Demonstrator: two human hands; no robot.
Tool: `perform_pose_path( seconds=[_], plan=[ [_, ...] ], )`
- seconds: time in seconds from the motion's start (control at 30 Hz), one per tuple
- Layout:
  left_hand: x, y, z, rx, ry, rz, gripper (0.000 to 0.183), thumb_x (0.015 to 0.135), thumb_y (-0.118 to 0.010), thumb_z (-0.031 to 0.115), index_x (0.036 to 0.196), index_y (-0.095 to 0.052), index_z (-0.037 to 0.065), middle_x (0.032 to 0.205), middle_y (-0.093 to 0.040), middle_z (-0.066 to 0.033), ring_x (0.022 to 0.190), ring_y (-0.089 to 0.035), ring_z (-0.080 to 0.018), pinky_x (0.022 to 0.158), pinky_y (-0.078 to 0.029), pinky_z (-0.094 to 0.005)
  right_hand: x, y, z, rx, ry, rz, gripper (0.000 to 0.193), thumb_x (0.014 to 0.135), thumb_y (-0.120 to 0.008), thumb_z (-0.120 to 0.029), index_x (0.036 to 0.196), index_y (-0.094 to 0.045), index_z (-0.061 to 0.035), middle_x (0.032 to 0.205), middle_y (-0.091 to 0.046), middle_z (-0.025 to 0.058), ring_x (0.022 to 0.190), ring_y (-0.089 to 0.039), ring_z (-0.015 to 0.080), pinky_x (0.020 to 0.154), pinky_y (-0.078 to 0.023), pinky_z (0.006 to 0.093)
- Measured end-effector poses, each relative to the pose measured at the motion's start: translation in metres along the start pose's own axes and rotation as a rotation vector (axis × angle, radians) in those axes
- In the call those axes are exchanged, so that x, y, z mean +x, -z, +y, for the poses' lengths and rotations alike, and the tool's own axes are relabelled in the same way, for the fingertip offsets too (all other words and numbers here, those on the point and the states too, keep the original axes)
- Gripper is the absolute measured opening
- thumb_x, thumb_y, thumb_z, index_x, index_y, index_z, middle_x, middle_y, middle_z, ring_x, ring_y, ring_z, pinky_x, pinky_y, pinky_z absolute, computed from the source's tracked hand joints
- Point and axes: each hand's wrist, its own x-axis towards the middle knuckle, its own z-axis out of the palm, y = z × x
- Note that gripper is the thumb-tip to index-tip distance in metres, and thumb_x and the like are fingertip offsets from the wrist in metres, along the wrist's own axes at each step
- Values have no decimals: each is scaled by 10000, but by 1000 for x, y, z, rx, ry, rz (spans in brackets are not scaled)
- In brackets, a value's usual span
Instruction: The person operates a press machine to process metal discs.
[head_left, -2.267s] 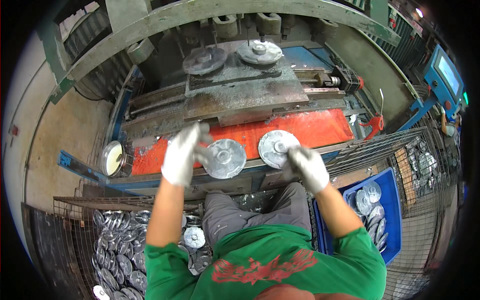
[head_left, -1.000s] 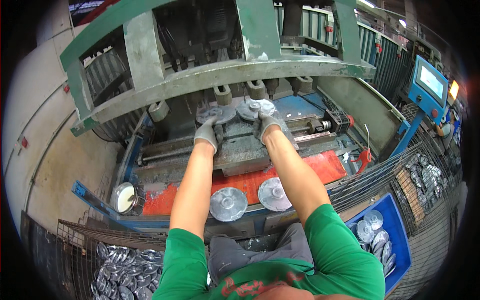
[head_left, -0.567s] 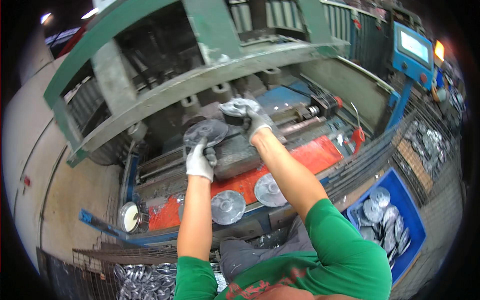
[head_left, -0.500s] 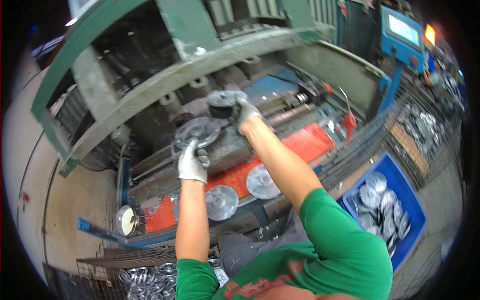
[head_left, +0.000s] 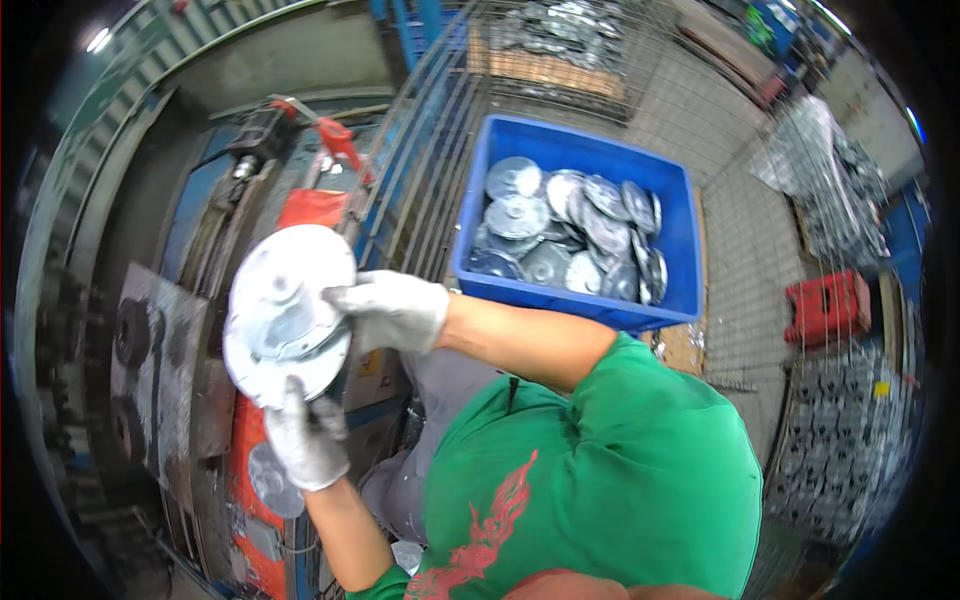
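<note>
Two shiny grey metal discs are held together in front of me, partly overlapping. The upper disc [head_left: 285, 255] has a small raised hub, and my right hand [head_left: 395, 312], in a whitish glove, grips its right edge. Below it, my left hand [head_left: 308, 440], gloved too, pinches the bottom rim of the lower disc [head_left: 290, 385]. Another metal disc [head_left: 275, 480] lies on the orange-red mat [head_left: 245, 435] beside my left wrist. To the right of the held discs stands a blue bin [head_left: 682, 235] with several similar discs piled inside.
Machine fixtures with round dark sockets [head_left: 130, 330] are on the left. A wire mesh fence [head_left: 425, 180] runs between the machine and the bin. On the right are a red crate [head_left: 828, 308] and stacked metal parts [head_left: 835, 440]. More parts [head_left: 560, 40] lie at the back.
My view has swung right toward the blue bin. Both hands have left the machine fixtures, each with its disc, and the two discs, apart before, are now brought together.
</note>
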Motion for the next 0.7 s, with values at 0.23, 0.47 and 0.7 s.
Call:
perform_pose_path(
  seconds=[0.23, 0.47, 0.7],
  plan=[
    [0, -65, -58, 405, 372, -672, 713, 880, -466, 568, 1234, -463, -51, 801, -572, -122, 611, -596, -169, 522, -480, -234, -165, 95, -100, -736, 206, 778, 518, 789, -697, -244, 1147, -510, 81, 1016, -621, 152, 849, -626, 211, 745, -511, 319],
    [-27, 62, -94, 342, 525, -386, 612, 903, -464, 521, 1142, -512, -39, 748, -573, -109, 594, -582, -156, 533, -477, -241, -258, 214, -151, -1382, -554, 1030, 535, 702, -723, -437, 958, -660, 28, 863, -664, 133, 864, -629, 178, 771, -479, 302],
    [-99, 166, -115, -345, 454, 228, 565, 893, -509, 498, 1126, -540, -16, 683, -527, -28, 581, -483, -121, 515, -377, -252, -168, 108, -163, -1558, -426, 1016, 420, 841, -572, -403, 880, -659, 6, 686, -654, 118, 484, -593, 142, 407, -444, 241]
  ],
)
